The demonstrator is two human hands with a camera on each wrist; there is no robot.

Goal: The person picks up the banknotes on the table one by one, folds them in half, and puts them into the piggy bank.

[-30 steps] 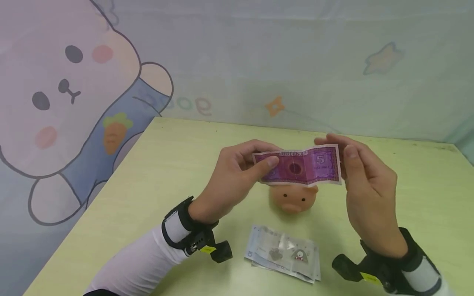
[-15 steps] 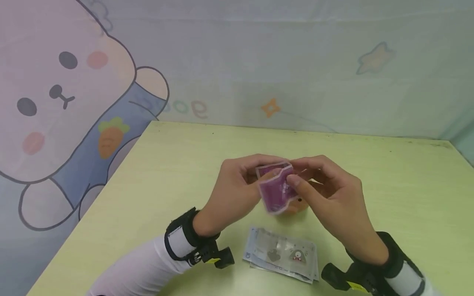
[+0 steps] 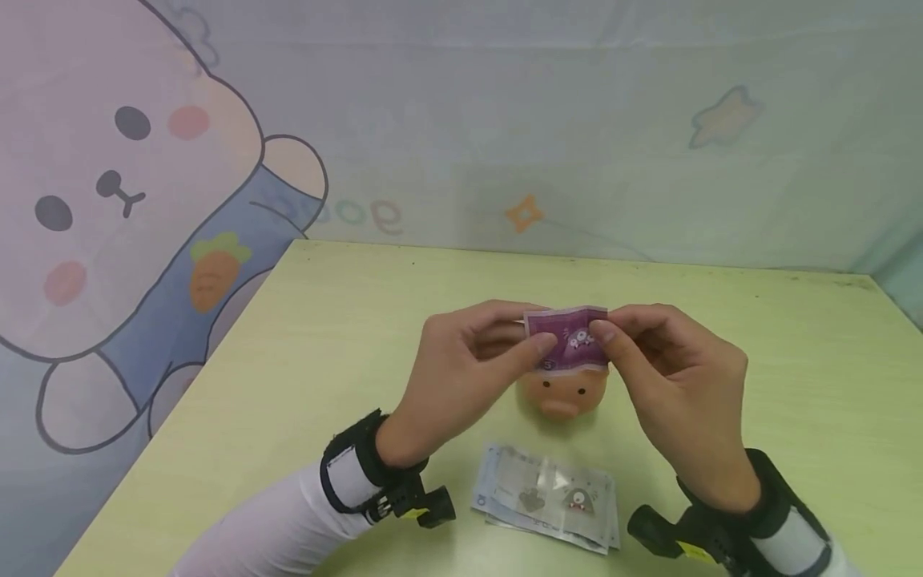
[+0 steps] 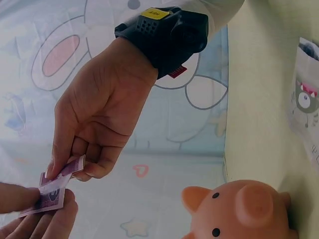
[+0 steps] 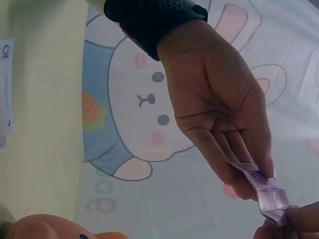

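Folded purple play banknote [image 3: 569,346] pinched at its two ends between left hand [image 3: 461,373] and right hand [image 3: 674,385], held just above pink piggy bank [image 3: 564,390] on pale green table [image 3: 346,320]; step in hand judged as creasing the note down to slot width; next move likely calls for a firm pinch along the fold; thin, crumpled paper; smooth, rounded, rubbery-looking pig; flat stack of grey notes [image 3: 548,497] near front edge.
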